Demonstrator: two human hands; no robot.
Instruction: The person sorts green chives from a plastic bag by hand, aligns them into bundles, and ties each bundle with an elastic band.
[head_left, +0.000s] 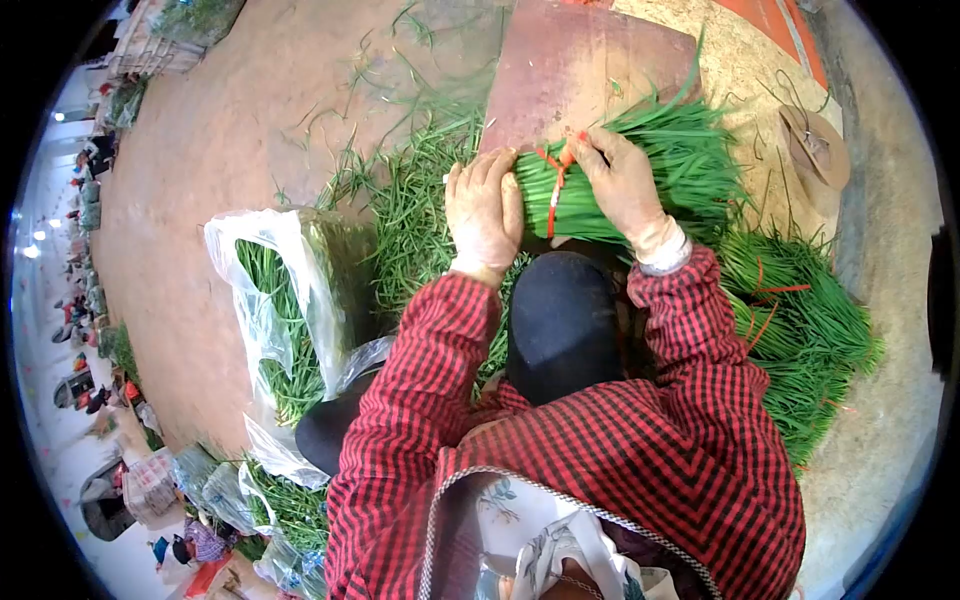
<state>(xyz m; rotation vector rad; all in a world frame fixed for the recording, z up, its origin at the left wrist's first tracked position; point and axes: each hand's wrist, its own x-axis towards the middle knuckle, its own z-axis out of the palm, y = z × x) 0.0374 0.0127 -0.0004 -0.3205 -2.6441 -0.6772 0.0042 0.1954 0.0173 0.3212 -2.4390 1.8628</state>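
Observation:
A thick bundle of green chives (590,205) lies across in front of my knees, stalk ends to the left and leaf tips fanning out to the right. A red tie (553,192) runs around its stalks. My left hand (485,205), gloved, grips the stalk end with its fingers curled over the top. My gloved right hand (622,180) is closed at the red tie, thumb and fingertips pinching its upper end. Where the tie passes under the bundle is hidden.
Tied chive bundles (790,320) are piled at my right. Loose trimmings (420,200) cover the floor on the left, beside a clear plastic bag (320,300) of greens. A reddish board (590,70) lies ahead; a round brown disc (815,148) sits right. People work far left.

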